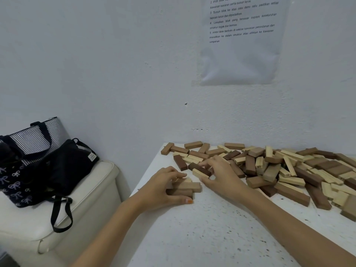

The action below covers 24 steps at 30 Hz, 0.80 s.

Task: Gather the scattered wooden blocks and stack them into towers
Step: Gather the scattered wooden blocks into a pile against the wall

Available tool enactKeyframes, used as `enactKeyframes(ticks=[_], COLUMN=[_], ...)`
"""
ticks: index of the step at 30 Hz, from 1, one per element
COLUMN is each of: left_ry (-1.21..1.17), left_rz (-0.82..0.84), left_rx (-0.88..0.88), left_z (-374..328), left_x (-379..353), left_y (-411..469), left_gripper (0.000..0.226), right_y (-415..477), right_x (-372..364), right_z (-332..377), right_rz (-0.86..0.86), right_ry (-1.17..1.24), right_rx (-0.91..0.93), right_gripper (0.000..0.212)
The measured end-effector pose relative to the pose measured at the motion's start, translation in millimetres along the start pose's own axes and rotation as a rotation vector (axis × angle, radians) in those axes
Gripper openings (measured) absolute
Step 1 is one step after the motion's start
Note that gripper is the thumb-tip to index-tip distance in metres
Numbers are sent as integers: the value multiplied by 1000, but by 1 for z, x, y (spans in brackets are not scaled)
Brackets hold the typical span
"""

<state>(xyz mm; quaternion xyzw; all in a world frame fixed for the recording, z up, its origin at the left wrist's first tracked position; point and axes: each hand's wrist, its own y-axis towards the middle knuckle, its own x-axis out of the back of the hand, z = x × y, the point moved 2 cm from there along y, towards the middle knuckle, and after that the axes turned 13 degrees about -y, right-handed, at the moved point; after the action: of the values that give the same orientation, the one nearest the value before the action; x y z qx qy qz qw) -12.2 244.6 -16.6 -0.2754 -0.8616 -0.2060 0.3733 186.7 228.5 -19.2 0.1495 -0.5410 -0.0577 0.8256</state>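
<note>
Left hand point(163, 186) cups small block stack point(185, 187) on table point(212, 237); right hand point(221, 174) grips pale block point(200, 173) beside scattered pile point(289, 168).

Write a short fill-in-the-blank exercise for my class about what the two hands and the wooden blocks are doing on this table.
1. The left hand steadies a small stack of blocks near the table's ____ edge.
2. The right hand grips a ____-coloured block.
3. The loose pile of blocks lies to the ____ of both hands.
4. The bags rest on a ____ cushion.

Missing words: left; light; right; white
</note>
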Motion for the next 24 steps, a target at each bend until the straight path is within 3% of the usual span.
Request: enactKeyframes(ticks=[8, 15, 24], left_ry=[-131, -238, -350], left_rz=[-108, -169, -336], left_rx=[3, -16, -158], left_z=[-1, -10, -55], left_x=[-3, -12, -24], left_y=[-4, -4, 32], left_gripper=[62, 63, 54], right_y=[-5, -5, -4], right_x=[11, 31, 107], right_z=[4, 5, -26], right_rz=[-42, -13, -122], right_ry=[91, 81, 139], right_rx=[-97, -117, -216], right_gripper=[41, 26, 16])
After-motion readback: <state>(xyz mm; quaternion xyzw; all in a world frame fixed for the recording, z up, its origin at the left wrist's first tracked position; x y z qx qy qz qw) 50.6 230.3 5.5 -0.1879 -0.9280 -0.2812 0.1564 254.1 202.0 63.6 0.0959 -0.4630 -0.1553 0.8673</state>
